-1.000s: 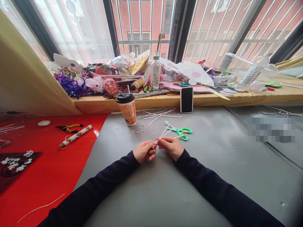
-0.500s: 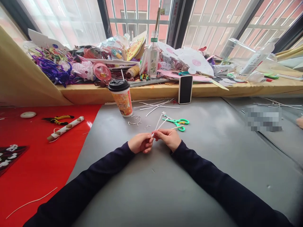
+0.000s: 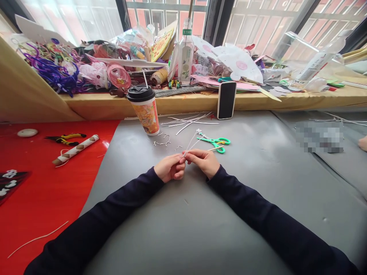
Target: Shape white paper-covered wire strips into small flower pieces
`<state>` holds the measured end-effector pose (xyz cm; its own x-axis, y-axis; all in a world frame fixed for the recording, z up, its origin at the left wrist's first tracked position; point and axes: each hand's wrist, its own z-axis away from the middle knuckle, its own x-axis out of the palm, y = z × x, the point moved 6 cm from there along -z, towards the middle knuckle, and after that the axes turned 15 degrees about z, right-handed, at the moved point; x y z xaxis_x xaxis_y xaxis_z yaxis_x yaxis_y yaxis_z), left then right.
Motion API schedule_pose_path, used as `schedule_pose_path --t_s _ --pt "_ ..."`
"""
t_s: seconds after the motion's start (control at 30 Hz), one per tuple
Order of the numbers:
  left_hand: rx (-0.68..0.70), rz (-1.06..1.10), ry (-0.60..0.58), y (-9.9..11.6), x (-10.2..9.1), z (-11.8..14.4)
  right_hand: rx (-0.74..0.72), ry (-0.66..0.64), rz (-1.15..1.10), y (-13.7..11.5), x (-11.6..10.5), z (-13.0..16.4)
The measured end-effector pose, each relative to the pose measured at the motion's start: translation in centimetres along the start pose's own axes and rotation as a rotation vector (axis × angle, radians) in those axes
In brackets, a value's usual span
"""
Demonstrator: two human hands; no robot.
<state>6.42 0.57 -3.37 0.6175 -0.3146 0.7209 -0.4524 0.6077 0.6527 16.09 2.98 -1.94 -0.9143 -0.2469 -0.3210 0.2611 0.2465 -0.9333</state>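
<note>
White strands (image 3: 189, 144) — head view — project from between the hands, above grey tabletop (image 3: 200, 229). Left hand (image 3: 171, 168) and right hand (image 3: 204, 162) pinch them, fingertips closed, nearly meeting, probably for fine control. Green scissors (image 3: 223, 141) near, likely for reach. Bottle (image 3: 185, 67) behind — green label (image 3: 187, 32), characters too small to read.

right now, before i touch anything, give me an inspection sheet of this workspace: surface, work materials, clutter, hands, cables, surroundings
surface: grey sheet, red sheet on the person's left
work materials: thin white strips between the hands; loose white strips and green-handled scissors beyond
clutter: lidded paper cup with straw, upright smartphone, black-and-yellow pliers, wrapped tube; craft scraps crowd the ledge
hands: left hand and right hand pinch the strips, close together
cables: nothing seen
surroundings: barred windows behind; apparently another person's hand at the right edge
</note>
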Motion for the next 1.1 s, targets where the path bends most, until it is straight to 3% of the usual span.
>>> schedule_pose_path --t_s 0.23,0.4,0.63,0.7,0.83,1.0,1.1 --pt "-0.058 0.048 -0.037 -0.2 0.0 0.1 0.073 -0.059 -0.258 1.5 0.6 -0.3" --pt "-0.081 0.077 -0.052 -0.3 0.3 0.3 0.054 -0.098 -0.215 1.0 0.8 -0.2" --pt "-0.133 0.039 -0.091 -0.4 0.5 0.4 -0.006 -0.036 -0.154 0.3 0.5 -0.2" --pt "-0.083 -0.043 -0.051 -0.4 0.3 0.3 -0.009 -0.046 -0.146 0.2 0.5 -0.2" --pt "0.213 -0.369 0.116 1.0 -0.4 0.4 0.017 -0.033 -0.161 0.5 0.6 -0.4" --pt "0.189 -0.44 0.094 0.9 -0.4 -0.2 0.007 -0.033 -0.172 0.6 0.8 -0.8" --pt "0.334 -0.567 0.142 1.8 -0.7 -0.1 0.012 0.021 -0.138 0.6 0.6 -1.0"
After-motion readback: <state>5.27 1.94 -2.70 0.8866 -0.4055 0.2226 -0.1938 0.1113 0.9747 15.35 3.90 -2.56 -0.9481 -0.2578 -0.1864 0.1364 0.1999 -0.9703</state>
